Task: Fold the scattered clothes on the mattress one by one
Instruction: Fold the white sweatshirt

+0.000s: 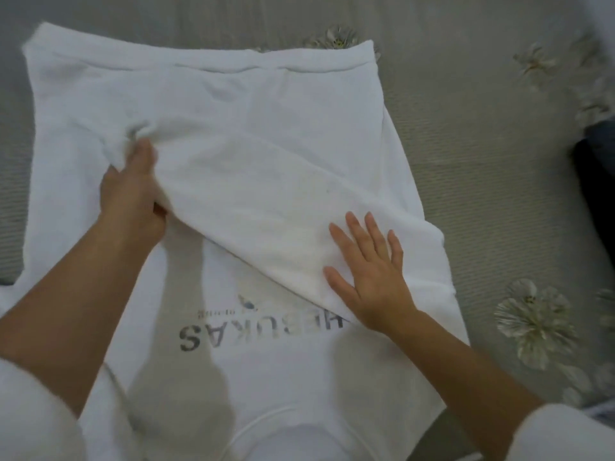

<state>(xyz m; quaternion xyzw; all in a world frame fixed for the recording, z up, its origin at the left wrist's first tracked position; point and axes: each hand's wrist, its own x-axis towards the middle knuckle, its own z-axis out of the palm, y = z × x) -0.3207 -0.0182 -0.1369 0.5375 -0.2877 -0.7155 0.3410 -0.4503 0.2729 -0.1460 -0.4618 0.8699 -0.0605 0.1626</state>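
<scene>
One white shirt (266,104), left grip (133,194) clutching it, right grip (369,271) flat, dark cloth (595,181) nearby

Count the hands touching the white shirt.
2. The left hand grips bunched fabric of the white shirt, middle left; the right hand lies flat on its folded-over flap, lower right.

Soft even light; slight blur; edges smeared, distorted.

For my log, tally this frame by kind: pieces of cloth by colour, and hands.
White: 1, the white T-shirt
Dark: 1, the dark cloth, cut off at the right edge
Hands: 2, the left hand gripping the shirt, the right hand flat on it
Total: 4
</scene>
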